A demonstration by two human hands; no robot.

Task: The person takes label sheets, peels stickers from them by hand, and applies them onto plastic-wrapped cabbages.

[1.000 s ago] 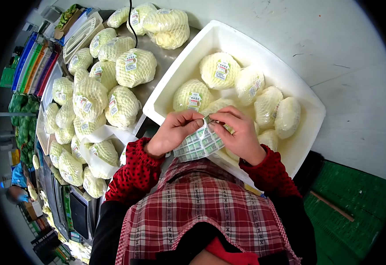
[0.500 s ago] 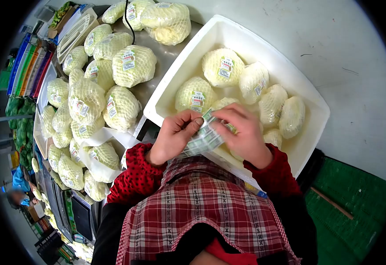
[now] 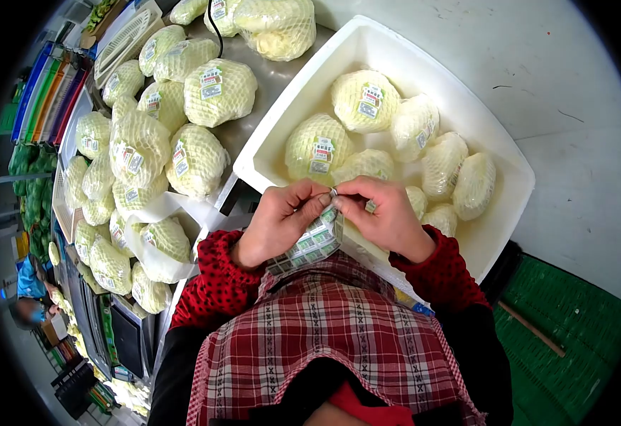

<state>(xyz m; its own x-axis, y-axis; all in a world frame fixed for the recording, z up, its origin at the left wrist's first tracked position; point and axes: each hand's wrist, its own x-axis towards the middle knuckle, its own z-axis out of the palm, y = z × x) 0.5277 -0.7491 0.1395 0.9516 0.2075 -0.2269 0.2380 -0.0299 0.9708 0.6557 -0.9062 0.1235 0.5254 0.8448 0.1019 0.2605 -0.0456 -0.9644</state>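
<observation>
A sheet of small green-and-white labels [image 3: 316,240] hangs below my hands, in front of the apron. My left hand [image 3: 282,219] is closed, pinching the sheet near its upper edge with thumb and forefinger. Right beside it, my right hand [image 3: 388,216] is closed too, its thumb and fingertips pinched at the sheet's top corner against the left fingertips. Just beyond both hands, a white tub [image 3: 513,153] holds several pale, cabbage-like heads in foam netting, among them a labelled head [image 3: 319,148] and another labelled head [image 3: 366,101].
More netted heads [image 3: 219,92] are piled on the metal table at left, with a white strap [image 3: 162,264] near them. Coloured folders [image 3: 47,96] stand farther left. Another person [image 3: 32,291] is at the far left. Green flooring [image 3: 559,334] lies at lower right.
My right hand has moved down and left, so the fingertips of both hands now meet at the sheet's top. The label sheet, blurred before, now hangs more still and shows clearly.
</observation>
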